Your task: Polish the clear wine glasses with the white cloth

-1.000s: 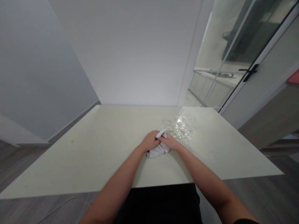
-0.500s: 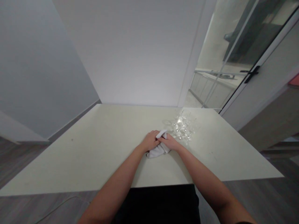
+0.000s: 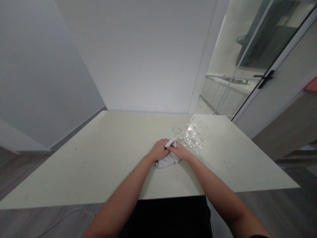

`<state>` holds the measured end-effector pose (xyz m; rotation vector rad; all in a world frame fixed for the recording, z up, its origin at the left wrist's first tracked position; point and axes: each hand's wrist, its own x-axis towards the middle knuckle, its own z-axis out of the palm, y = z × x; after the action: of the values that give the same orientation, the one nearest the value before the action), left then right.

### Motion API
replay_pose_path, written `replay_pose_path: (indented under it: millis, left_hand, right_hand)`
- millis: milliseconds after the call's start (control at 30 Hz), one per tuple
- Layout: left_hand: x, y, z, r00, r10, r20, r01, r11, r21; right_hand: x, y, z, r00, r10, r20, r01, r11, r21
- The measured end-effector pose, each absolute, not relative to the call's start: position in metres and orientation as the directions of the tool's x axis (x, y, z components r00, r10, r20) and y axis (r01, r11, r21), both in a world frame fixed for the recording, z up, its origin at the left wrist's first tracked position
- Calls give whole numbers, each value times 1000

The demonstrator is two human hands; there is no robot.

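A white cloth point(image 3: 167, 161) is bunched between my two hands, low over the near middle of the table. My left hand point(image 3: 158, 150) is closed on its left side. From the right, my right hand point(image 3: 180, 151) grips it too, with the thumb pointing inward across the folds. One fold of the cloth stands up between the hands. Whether anything is wrapped inside is hidden. Just beyond my right hand lies a cluster of clear, shiny glass-like pieces point(image 3: 194, 134); their exact kind is too blurred to tell.
The pale table point(image 3: 119, 142) narrows toward a white wall point(image 3: 138, 59) at its far edge. A glass-paned door with a black handle point(image 3: 266, 79) stands at the right. A cable point(image 3: 64, 216) lies on the floor at the lower left.
The view has shifted very slightly. Both hands and the cloth stay in practically the same place and grip.
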<state>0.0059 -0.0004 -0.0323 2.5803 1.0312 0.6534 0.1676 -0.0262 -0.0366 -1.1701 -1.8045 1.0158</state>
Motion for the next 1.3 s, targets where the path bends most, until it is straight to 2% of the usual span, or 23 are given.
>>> replay_pose_path:
  millis: [500,733,1300]
  left_hand:
    - [6,-1,-30,648,715,262,584,-687,432]
    - [6,-1,-30,647,714,268,590,-692,416]
    - [5,0,-31,652,704,281,575,-701,422]
  right_hand:
    - [167,-25,-37,-321,926,199,353,312,-882]
    - [168,-23,-41,-308,938,159,372,272,-888]
    - [168,-24,-40,-321,929,183,382,304,-873]
